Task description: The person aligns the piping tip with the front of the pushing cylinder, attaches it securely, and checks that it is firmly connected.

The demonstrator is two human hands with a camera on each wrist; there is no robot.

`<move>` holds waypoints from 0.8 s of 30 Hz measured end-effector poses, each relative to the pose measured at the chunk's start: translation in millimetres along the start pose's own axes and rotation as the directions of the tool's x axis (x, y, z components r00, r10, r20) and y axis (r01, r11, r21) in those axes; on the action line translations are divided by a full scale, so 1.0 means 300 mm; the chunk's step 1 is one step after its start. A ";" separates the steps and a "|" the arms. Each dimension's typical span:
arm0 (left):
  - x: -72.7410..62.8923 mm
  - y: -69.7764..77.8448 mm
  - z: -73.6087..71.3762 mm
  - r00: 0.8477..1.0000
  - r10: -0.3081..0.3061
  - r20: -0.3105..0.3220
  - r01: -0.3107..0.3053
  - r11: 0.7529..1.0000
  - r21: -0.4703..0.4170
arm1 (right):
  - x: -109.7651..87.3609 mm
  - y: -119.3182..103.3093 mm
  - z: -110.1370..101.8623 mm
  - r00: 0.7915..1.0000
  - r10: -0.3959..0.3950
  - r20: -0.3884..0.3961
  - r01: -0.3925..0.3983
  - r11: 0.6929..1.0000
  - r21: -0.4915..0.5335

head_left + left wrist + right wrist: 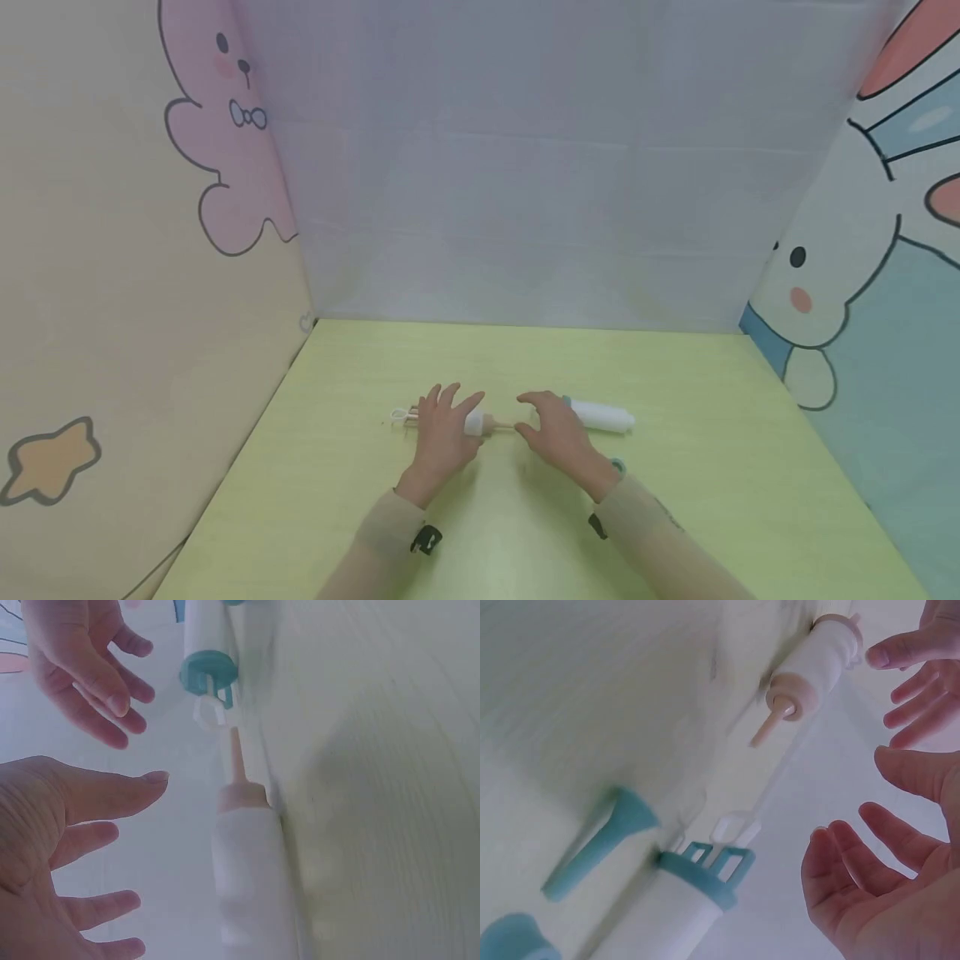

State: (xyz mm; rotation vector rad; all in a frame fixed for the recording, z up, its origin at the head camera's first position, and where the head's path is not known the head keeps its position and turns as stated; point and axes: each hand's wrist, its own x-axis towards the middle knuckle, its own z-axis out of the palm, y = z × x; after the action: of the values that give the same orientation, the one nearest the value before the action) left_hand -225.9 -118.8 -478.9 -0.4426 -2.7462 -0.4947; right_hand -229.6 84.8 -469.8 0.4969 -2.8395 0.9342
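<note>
A white syringe-like tube [474, 423] with a beige collar and thin beige nozzle [237, 754] lies on its side. Over it hovers my left hand [442, 437], fingers spread and apart from the tube in the left wrist view. Further right lies a second white tube [602, 417] with a teal end [697, 879] and a loop-shaped handle [735, 827]. My right hand [561, 432] is above the table beside that teal end, its fingers loosely bent and nothing between them. In the right wrist view a teal funnel-shaped nozzle [607, 844] lies alongside the second tube.
Another teal piece [516, 939] is partly cut off in the right wrist view. The pale yellow-green table [510, 533] meets a plain back wall [510, 192]. Printed cloth walls stand at the left [112, 292] and right [892, 333].
</note>
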 end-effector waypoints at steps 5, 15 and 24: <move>-0.002 0.061 0.021 0.995 0.077 -0.064 -0.083 0.991 -0.101 | -0.049 0.075 -0.049 1.000 -0.012 0.006 0.012 1.000 -0.023; -0.020 0.171 0.124 0.996 0.093 0.018 -0.087 0.973 -0.212 | -0.118 0.161 -0.104 1.000 -0.018 0.024 0.018 1.000 0.004; -0.020 0.229 0.173 0.992 0.109 0.060 -0.096 0.976 -0.196 | -0.180 0.234 -0.120 1.000 -0.009 -0.003 0.009 0.999 -0.041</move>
State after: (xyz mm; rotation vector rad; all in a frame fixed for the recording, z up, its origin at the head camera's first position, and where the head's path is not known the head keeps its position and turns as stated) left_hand -209.3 -39.1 -507.7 -0.6576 -2.7355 -0.7356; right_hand -202.6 174.2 -491.0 0.5034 -2.8453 0.8720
